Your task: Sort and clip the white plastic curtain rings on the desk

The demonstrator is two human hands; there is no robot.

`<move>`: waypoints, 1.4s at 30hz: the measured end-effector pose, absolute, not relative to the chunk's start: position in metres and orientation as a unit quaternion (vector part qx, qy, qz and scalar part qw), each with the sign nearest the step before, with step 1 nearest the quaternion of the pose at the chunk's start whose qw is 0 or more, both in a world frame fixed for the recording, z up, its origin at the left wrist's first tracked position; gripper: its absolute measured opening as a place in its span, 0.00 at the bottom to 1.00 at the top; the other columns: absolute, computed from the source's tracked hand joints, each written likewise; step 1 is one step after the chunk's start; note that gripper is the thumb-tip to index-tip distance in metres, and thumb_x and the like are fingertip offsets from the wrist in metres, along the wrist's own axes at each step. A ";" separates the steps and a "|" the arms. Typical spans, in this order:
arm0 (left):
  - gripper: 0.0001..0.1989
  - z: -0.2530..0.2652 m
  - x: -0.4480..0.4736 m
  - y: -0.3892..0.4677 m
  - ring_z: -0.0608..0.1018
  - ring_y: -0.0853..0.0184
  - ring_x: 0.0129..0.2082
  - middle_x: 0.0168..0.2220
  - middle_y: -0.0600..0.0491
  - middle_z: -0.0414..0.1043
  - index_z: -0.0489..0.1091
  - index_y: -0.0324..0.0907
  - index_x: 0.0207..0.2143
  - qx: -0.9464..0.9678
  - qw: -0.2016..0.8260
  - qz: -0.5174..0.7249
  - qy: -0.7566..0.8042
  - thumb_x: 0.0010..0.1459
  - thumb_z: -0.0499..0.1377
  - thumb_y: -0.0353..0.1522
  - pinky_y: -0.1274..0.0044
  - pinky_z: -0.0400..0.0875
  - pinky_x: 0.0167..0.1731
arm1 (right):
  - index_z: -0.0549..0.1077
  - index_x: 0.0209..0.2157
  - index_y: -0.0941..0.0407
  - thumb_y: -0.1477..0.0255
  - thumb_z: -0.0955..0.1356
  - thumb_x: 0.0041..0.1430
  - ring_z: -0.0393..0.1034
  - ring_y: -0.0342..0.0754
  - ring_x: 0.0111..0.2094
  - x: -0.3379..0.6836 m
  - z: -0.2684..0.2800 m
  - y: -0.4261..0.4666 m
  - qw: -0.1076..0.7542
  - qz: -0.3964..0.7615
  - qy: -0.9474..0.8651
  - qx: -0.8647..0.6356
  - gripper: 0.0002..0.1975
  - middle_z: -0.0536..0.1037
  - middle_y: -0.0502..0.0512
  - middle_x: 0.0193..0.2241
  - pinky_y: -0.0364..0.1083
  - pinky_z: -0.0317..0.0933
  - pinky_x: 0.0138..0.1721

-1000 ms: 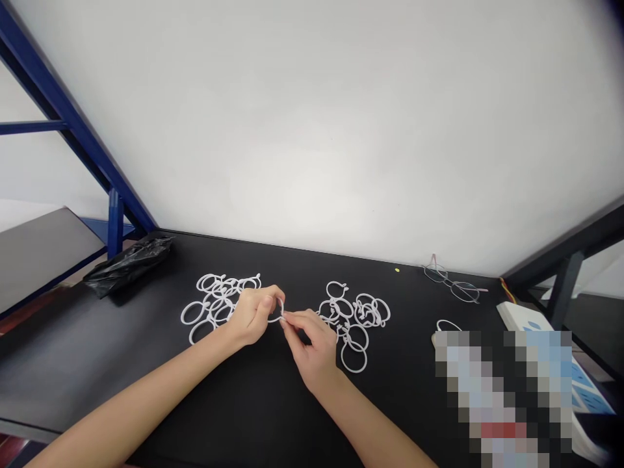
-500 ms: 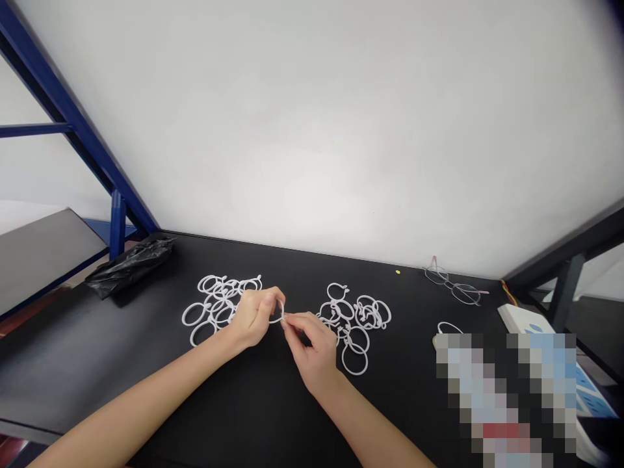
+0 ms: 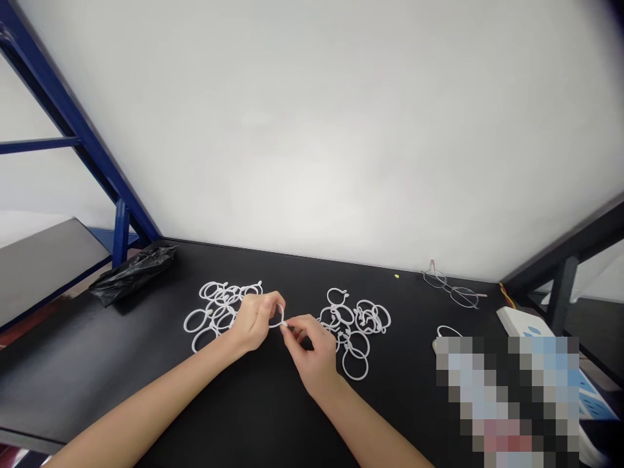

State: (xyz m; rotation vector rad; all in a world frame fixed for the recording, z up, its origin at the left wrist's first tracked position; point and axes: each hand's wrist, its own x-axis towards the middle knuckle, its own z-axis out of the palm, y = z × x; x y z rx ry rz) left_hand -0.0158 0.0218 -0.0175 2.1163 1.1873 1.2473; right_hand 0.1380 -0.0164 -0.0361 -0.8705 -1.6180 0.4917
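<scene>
Between my hands is a white ring (image 3: 280, 320), partly hidden by fingers. My left hand (image 3: 256, 318) wraps its fingers round the ring's left side. My right hand (image 3: 312, 348) pinches the ring's right edge between thumb and forefinger. Just left of my left hand lies a loose pile of white rings (image 3: 197, 320), several of them overlapping, with small nubs or eyelets on them. Beyond my right hand a second cluster of similar rings (image 3: 355, 364) is spread on the black table (image 3: 234, 416).
A black plastic bag (image 3: 134, 273) rests at the table's left end. Eyeglasses (image 3: 463, 297) lie near the wall at the right. A white and blue box (image 3: 521, 322) stands at the right edge, beside a blurred-out patch. Blue metal framing (image 3: 92, 156) rises at the left.
The camera view has tilted slightly, so the whole scene sits a little lower. Both hands keep hold of the same ring, with hardly any shift of the fingers.
</scene>
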 end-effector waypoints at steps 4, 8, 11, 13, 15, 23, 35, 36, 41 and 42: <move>0.33 -0.017 -0.018 0.024 0.60 0.73 0.14 0.13 0.58 0.55 0.68 0.39 0.24 0.767 0.197 0.441 0.421 0.67 0.33 0.45 0.79 0.56 0.20 | 0.74 0.33 0.56 0.75 0.67 0.61 0.68 0.41 0.23 0.138 -0.034 -0.016 0.583 0.201 -0.694 -0.372 0.03 0.75 0.51 0.26 0.41 0.66 0.25; 0.34 -0.015 -0.023 0.032 0.63 0.72 0.15 0.13 0.57 0.56 0.68 0.39 0.24 0.763 0.184 0.440 0.437 0.67 0.33 0.46 0.78 0.58 0.21 | 0.73 0.31 0.56 0.75 0.65 0.61 0.67 0.41 0.22 0.139 -0.032 -0.016 0.588 0.193 -0.693 -0.370 0.06 0.74 0.50 0.24 0.41 0.65 0.24; 0.34 -0.009 -0.030 0.042 0.65 0.71 0.16 0.14 0.56 0.59 0.69 0.39 0.24 0.749 0.170 0.445 0.460 0.67 0.33 0.47 0.78 0.59 0.22 | 0.73 0.30 0.56 0.75 0.65 0.61 0.67 0.41 0.22 0.140 -0.032 -0.016 0.590 0.185 -0.690 -0.377 0.07 0.73 0.50 0.23 0.41 0.64 0.24; 0.34 -0.002 -0.038 0.048 0.66 0.71 0.16 0.15 0.55 0.62 0.70 0.39 0.24 0.739 0.157 0.445 0.479 0.67 0.34 0.47 0.78 0.60 0.23 | 0.73 0.30 0.56 0.75 0.65 0.61 0.67 0.41 0.22 0.140 -0.032 -0.016 0.589 0.182 -0.690 -0.380 0.07 0.72 0.49 0.22 0.40 0.64 0.24; 0.34 0.005 -0.047 0.053 0.68 0.70 0.18 0.16 0.54 0.65 0.70 0.39 0.24 0.728 0.151 0.437 0.506 0.67 0.34 0.47 0.77 0.61 0.24 | 0.73 0.29 0.56 0.74 0.65 0.61 0.66 0.41 0.22 0.140 -0.032 -0.016 0.588 0.183 -0.687 -0.387 0.07 0.72 0.49 0.22 0.40 0.63 0.24; 0.31 0.010 -0.098 0.054 0.76 0.63 0.33 0.29 0.50 0.76 0.72 0.40 0.25 0.698 0.094 0.364 0.609 0.66 0.38 0.47 0.74 0.66 0.38 | 0.73 0.28 0.56 0.72 0.65 0.61 0.67 0.41 0.21 0.141 -0.032 -0.017 0.589 0.188 -0.678 -0.399 0.08 0.72 0.49 0.21 0.41 0.65 0.25; 0.33 -0.011 -0.118 0.039 0.73 0.60 0.44 0.38 0.47 0.76 0.78 0.40 0.34 0.756 0.114 0.284 0.579 0.67 0.37 0.45 0.70 0.64 0.51 | 0.73 0.29 0.56 0.72 0.66 0.61 0.68 0.41 0.22 0.142 -0.035 -0.015 0.593 0.192 -0.675 -0.396 0.07 0.73 0.49 0.21 0.41 0.64 0.26; 0.33 -0.008 -0.116 0.038 0.73 0.60 0.44 0.38 0.47 0.76 0.78 0.39 0.35 0.753 0.111 0.288 0.581 0.67 0.37 0.45 0.70 0.64 0.51 | 0.73 0.29 0.56 0.71 0.66 0.61 0.68 0.41 0.22 0.142 -0.035 -0.015 0.594 0.195 -0.673 -0.395 0.07 0.73 0.49 0.21 0.41 0.64 0.26; 0.31 0.006 -0.083 0.035 0.73 0.61 0.45 0.40 0.48 0.75 0.76 0.39 0.38 0.738 0.122 0.338 0.571 0.68 0.36 0.43 0.70 0.64 0.50 | 0.72 0.29 0.56 0.71 0.65 0.61 0.68 0.41 0.23 0.142 -0.033 -0.017 0.595 0.211 -0.670 -0.390 0.07 0.73 0.49 0.22 0.41 0.63 0.27; 0.30 0.007 -0.071 0.035 0.74 0.61 0.44 0.40 0.48 0.75 0.76 0.39 0.39 0.744 0.129 0.340 0.561 0.68 0.37 0.43 0.70 0.65 0.50 | 0.70 0.28 0.56 0.71 0.65 0.62 0.67 0.41 0.23 0.143 -0.033 -0.018 0.594 0.208 -0.673 -0.388 0.08 0.71 0.48 0.21 0.41 0.62 0.27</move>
